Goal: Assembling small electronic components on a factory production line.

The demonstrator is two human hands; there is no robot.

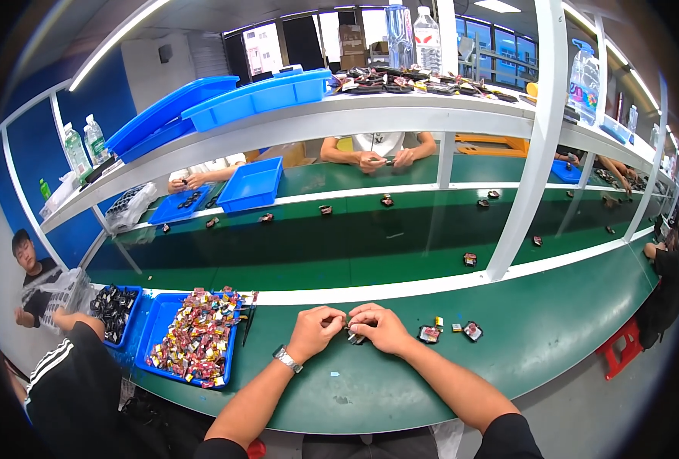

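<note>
My left hand [316, 330] and my right hand [383, 329] meet over the green table [400, 398], fingers pinched together. Between them is a small dark part with a pale bit [355, 339], mostly hidden by my fingers; its kind I cannot make out. Just right of my right hand lie two small black housings with reddish and pale insides [429, 334] [473, 331]. Small yellow-and-white pieces [456, 327] lie beside them. Left of my left hand is a blue tray [142, 336] heaped with small red, yellow and silvery wrapped parts [198, 336].
A thin black tool [248, 325] lies by that tray; another blue tray [133, 321] holds black parts. Beyond a white rail, small assemblies [470, 259] dot the green belt [339, 252]. A white post [534, 145] and shelf rise ahead. Other people sit across and at left.
</note>
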